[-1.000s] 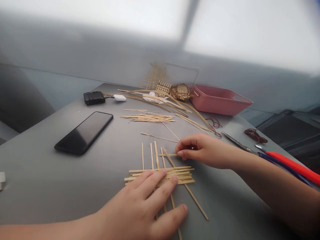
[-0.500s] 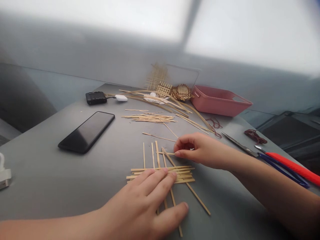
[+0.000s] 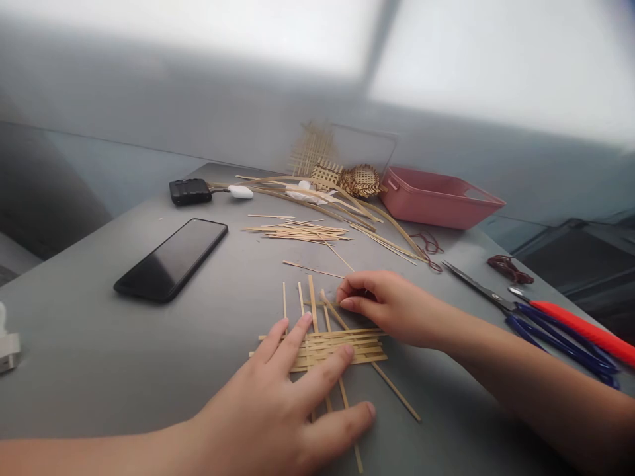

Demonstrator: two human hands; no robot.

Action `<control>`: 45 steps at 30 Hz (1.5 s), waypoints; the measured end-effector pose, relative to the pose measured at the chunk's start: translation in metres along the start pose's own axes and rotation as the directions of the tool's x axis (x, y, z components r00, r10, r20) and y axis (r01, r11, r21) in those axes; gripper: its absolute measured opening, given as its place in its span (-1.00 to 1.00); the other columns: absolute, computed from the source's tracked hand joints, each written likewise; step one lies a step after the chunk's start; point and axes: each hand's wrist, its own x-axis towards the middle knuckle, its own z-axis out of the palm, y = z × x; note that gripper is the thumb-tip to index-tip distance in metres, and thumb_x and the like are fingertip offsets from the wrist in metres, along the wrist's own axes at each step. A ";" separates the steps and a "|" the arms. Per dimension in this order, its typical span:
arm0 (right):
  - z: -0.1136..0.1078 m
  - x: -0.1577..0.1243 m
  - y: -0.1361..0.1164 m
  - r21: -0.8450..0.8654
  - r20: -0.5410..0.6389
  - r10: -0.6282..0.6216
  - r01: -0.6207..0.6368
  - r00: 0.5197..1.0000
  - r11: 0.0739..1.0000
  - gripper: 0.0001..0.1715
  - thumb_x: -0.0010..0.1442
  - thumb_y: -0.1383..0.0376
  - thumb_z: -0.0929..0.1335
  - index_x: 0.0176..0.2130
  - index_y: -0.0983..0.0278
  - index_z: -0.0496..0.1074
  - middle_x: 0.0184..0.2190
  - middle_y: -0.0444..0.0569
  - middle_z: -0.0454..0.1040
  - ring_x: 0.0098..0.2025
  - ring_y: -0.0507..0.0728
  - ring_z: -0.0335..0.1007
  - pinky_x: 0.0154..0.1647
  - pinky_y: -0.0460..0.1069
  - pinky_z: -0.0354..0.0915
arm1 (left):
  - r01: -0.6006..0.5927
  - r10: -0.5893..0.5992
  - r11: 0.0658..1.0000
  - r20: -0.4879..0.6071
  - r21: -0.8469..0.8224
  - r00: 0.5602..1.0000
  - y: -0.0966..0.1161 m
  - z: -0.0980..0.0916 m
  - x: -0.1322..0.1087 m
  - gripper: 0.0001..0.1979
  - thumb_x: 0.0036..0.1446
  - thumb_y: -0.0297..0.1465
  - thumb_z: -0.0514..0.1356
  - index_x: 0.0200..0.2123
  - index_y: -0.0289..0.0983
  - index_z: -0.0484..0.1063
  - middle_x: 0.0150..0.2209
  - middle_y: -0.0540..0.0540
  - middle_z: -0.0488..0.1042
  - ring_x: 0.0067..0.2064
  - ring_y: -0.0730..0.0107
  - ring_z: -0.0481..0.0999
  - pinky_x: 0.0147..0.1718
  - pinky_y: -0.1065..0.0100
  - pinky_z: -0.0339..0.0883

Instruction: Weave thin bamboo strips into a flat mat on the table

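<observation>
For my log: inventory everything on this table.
Woven lattice: 1, tan, front
Slim strips: many, tan, centre
Curved strips: several, tan, back
Woven pieces: 2+, brown, back
Crumpled wad: 1, white, back
Rectangular bin: 1, pink, back
Slab phone: 1, black, left
Boxy device: 1, black, back
Rounded case: 1, white, back
Plug: 1, white, left
Cords: 2, maroon, right
Scissors: 1, blue-handled, right
Tool: 1, red-handled, right
Left hand: 1, on lattice
Right hand: 1, pinching strip

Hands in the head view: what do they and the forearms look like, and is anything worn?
The left hand and the right hand are both bare, with no glove or ring visible. No sleeve, watch or bracelet shows on either forearm.
</observation>
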 end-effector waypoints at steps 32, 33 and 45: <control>-0.006 -0.020 0.011 -0.286 0.030 -0.086 0.091 0.996 0.954 -0.85 0.26 0.39 0.19 -0.37 0.23 0.21 -0.36 -0.03 0.40 -0.29 0.14 0.31 -0.26 -0.01 0.22 | 0.026 0.000 0.987 -0.159 0.160 0.987 0.007 0.007 -0.008 -0.50 0.29 -0.34 0.18 0.27 0.01 0.25 0.31 -0.14 0.28 0.27 -0.22 0.29 0.11 -0.14 0.34; -0.008 -0.021 0.010 -0.271 0.039 -0.069 0.077 0.997 0.960 -0.85 0.26 0.39 0.19 -0.37 0.22 0.21 -0.37 -0.05 0.41 -0.33 0.12 0.31 -0.30 -0.02 0.21 | 0.041 -0.003 0.978 -0.187 0.203 0.982 0.008 0.010 -0.009 -0.52 0.30 -0.36 0.17 0.26 0.01 0.26 0.30 -0.13 0.30 0.26 -0.18 0.32 0.10 -0.09 0.36; -0.024 -0.017 0.007 -0.072 0.079 -0.098 0.104 0.992 0.992 -0.83 0.17 0.28 0.30 -0.28 0.25 0.48 -0.37 -0.05 0.53 -0.36 0.11 0.38 -0.34 -0.02 0.28 | 0.123 -0.022 0.917 -0.262 0.379 0.965 0.016 0.024 -0.017 -0.59 0.29 -0.44 0.13 0.19 -0.23 0.31 0.10 -0.38 0.49 -0.01 -0.26 0.58 -0.13 -0.08 0.49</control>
